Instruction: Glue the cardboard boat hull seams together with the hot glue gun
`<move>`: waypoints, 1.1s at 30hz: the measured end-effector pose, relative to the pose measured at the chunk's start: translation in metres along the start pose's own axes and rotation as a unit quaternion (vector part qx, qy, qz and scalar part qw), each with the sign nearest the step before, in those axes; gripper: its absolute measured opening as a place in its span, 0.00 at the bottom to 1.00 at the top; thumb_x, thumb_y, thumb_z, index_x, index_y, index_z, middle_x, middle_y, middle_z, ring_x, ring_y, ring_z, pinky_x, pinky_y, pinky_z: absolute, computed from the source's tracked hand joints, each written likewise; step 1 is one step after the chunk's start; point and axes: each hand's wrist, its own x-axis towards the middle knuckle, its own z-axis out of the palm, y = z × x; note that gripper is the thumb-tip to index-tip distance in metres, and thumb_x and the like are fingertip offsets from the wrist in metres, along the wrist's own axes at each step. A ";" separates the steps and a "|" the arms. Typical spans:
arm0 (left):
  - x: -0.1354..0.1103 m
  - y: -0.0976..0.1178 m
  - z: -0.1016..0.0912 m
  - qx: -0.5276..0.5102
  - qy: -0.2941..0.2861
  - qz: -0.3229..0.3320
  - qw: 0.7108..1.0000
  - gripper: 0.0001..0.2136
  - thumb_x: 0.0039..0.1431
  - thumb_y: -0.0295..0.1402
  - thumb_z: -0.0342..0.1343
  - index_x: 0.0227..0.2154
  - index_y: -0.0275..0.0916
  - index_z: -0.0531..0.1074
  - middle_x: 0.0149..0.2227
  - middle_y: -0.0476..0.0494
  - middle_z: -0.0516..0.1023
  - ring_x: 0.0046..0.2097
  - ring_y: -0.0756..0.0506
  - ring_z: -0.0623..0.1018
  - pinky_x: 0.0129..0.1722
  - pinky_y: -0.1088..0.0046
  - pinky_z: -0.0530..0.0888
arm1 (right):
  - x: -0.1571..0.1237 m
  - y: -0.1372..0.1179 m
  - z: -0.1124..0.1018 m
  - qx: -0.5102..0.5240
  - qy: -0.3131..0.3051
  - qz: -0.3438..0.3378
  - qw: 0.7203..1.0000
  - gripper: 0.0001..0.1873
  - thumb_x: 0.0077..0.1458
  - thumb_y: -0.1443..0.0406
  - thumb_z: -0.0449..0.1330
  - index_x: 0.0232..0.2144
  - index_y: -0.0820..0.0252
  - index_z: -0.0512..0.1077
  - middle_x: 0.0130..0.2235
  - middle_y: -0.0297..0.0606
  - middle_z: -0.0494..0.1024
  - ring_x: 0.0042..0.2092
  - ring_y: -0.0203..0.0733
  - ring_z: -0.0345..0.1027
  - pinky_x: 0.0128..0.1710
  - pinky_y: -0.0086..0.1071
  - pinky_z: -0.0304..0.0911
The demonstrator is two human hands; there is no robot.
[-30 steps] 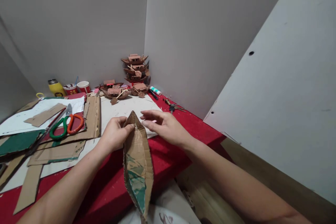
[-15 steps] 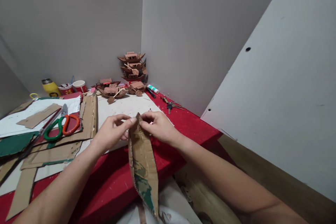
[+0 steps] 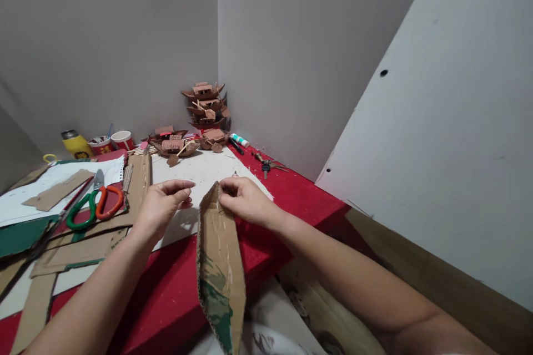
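Note:
A long cardboard boat hull [image 3: 220,272] with raised sides points away from me, its near end over my lap. Green and brown print marks its near inside, and pale streaks run along the floor. My right hand [image 3: 244,197] pinches the hull's far tip at the right side. Just left of the tip, my left hand [image 3: 164,205] hovers apart from the cardboard, thumb and fingers slightly parted with nothing seen between them. Scissors [image 3: 96,205] with one green and one orange handle lie on cardboard pieces [image 3: 83,249] left of that hand.
Several small brown model boats [image 3: 204,105] are stacked in the back corner, others in front. A yellow bottle [image 3: 77,145] and paper cups [image 3: 122,140] line the back left. Keys [image 3: 266,166] and a glue stick [image 3: 239,140] lie on the red tabletop [image 3: 300,199] at right.
My left hand has let go of the hull's tip and moved left. The hull's far end has spread wider, while my right hand keeps its pinch. The view has shifted slightly.

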 end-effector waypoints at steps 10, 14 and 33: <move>0.008 0.011 -0.010 -0.116 0.010 -0.002 0.993 0.16 0.46 0.27 0.61 0.40 0.31 0.74 0.24 0.46 0.76 0.27 0.51 0.77 0.32 0.74 0.76 | 0.034 0.008 0.014 -0.183 0.016 -0.008 0.983 0.12 0.53 0.62 0.58 0.36 0.65 0.76 0.34 0.47 0.80 0.35 0.43 0.70 0.36 0.33 0.60; 0.005 0.014 -0.009 -0.122 -0.014 -0.011 0.992 0.13 0.48 0.26 0.60 0.39 0.31 0.73 0.24 0.46 0.76 0.26 0.51 0.77 0.30 0.76 0.76 | 0.032 0.002 0.013 -0.034 0.092 -0.096 0.990 0.18 0.55 0.59 0.59 0.44 0.64 0.74 0.39 0.44 0.79 0.38 0.40 0.71 0.40 0.32 0.63; 0.002 0.016 -0.007 -0.152 -0.047 -0.080 0.984 0.11 0.52 0.32 0.58 0.38 0.32 0.74 0.25 0.42 0.79 0.25 0.49 0.78 0.30 0.74 0.77 | 0.046 -0.015 0.010 0.028 -0.026 -0.246 0.968 0.04 0.53 0.70 0.59 0.26 0.62 0.72 0.29 0.33 0.75 0.32 0.34 0.66 0.35 0.28 0.60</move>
